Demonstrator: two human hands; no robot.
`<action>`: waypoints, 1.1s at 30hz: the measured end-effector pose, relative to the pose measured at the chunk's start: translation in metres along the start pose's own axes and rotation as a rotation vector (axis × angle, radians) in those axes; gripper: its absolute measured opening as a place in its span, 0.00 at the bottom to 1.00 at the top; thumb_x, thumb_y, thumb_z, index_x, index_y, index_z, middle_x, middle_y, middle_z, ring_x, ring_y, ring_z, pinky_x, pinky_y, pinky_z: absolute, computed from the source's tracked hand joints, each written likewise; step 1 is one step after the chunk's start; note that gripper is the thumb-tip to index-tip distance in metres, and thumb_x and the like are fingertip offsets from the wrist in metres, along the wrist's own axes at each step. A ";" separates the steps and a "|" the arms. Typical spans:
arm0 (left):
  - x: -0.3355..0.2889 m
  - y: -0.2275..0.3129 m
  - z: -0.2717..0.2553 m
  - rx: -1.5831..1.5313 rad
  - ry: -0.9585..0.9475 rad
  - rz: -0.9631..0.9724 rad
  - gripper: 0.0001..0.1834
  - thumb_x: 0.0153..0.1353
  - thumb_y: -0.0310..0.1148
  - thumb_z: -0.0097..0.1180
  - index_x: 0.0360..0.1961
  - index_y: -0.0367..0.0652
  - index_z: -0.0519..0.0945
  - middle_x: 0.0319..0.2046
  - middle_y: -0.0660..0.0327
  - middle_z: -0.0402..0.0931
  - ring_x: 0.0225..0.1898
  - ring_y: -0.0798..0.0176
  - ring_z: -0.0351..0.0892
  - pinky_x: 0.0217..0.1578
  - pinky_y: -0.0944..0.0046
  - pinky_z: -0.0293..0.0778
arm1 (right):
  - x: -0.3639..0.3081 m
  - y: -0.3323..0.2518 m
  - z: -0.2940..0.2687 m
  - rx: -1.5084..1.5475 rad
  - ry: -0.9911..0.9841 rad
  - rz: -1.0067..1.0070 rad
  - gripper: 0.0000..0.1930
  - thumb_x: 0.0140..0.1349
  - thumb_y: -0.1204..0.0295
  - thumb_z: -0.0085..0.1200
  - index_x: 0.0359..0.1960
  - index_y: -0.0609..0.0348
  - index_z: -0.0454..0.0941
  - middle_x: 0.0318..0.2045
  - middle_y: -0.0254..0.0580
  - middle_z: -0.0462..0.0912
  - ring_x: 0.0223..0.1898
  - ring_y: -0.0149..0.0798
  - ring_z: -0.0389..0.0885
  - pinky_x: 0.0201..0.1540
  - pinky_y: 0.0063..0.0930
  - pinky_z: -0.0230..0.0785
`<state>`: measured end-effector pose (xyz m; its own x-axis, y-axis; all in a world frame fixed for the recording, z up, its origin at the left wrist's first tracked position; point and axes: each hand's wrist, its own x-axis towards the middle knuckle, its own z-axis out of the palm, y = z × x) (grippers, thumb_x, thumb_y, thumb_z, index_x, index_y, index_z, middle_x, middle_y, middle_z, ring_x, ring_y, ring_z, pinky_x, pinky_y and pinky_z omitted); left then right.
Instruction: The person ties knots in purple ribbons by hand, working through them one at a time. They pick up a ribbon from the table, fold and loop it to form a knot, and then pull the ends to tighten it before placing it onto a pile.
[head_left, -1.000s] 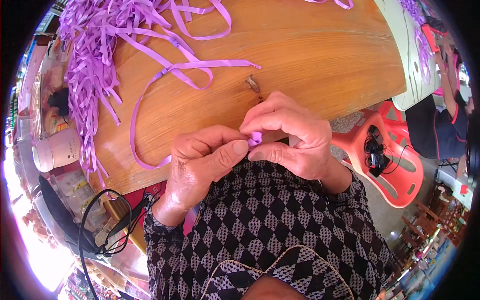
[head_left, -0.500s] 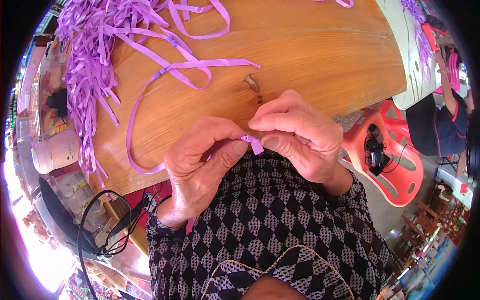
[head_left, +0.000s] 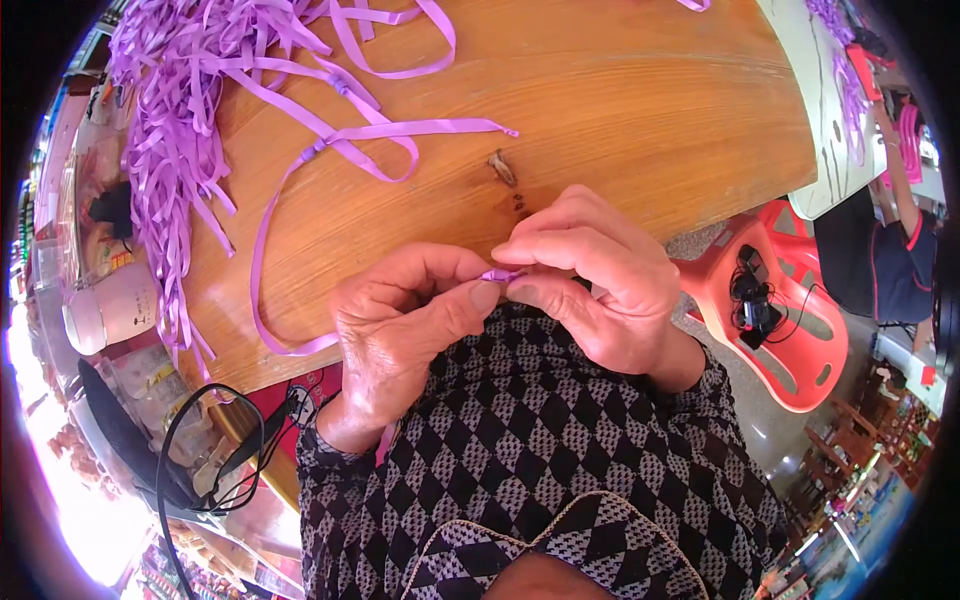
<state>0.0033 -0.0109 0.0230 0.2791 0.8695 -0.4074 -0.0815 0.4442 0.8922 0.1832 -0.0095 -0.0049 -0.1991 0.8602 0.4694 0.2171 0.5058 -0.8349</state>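
Just past the near table edge, my two hands meet over my lap. My left hand (head_left: 405, 310) pinches a purple ribbon (head_left: 262, 290) between thumb and forefinger. My right hand (head_left: 605, 285) is closed at thumb and forefinger on the same ribbon's short end. Between the fingertips only a small twisted or knotted bit of ribbon (head_left: 499, 275) shows; the fingers hide the rest of that end. From the left hand the ribbon loops over the tabletop to a darker purple band (head_left: 313, 150) where strands come together.
A large heap of purple ribbons (head_left: 185, 130) covers the far left of the wooden table (head_left: 620, 110). Left stands a pale pink jar (head_left: 115, 305); a black cable (head_left: 165, 480) loops below. Right are a red plastic stool (head_left: 800, 350) with black electronics and a person in dark clothes (head_left: 900, 265).
My right thumb and forefinger have moved left and closed on the ribbon's end, which stuck out loose before. My left hand keeps its pinch.
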 end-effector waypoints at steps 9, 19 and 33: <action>0.006 -0.001 -0.004 -0.146 -0.027 -0.186 0.07 0.53 0.25 0.59 0.33 0.33 0.78 0.24 0.61 0.78 0.21 0.76 0.71 0.21 0.78 0.63 | 0.005 -0.006 0.004 -0.106 -0.047 -0.077 0.18 0.37 0.75 0.66 0.34 0.61 0.80 0.26 0.38 0.76 0.24 0.37 0.70 0.25 0.26 0.62; 0.004 0.000 -0.004 -0.185 -0.068 -0.170 0.06 0.55 0.25 0.56 0.33 0.33 0.78 0.21 0.60 0.77 0.20 0.75 0.70 0.18 0.78 0.57 | 0.006 -0.001 0.000 -0.073 -0.029 -0.089 0.14 0.36 0.78 0.66 0.29 0.61 0.79 0.24 0.38 0.75 0.23 0.37 0.69 0.23 0.26 0.60; 0.006 0.000 0.002 -0.244 0.043 -0.232 0.06 0.49 0.22 0.61 0.30 0.34 0.78 0.23 0.64 0.77 0.19 0.78 0.67 0.18 0.79 0.58 | 0.004 -0.002 0.000 -0.073 -0.062 -0.081 0.19 0.37 0.72 0.67 0.35 0.61 0.78 0.28 0.40 0.76 0.25 0.38 0.71 0.26 0.27 0.63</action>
<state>0.0065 -0.0061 0.0214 0.2772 0.7454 -0.6062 -0.2488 0.6651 0.7040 0.1824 -0.0068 -0.0013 -0.2771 0.8121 0.5136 0.2667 0.5785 -0.7708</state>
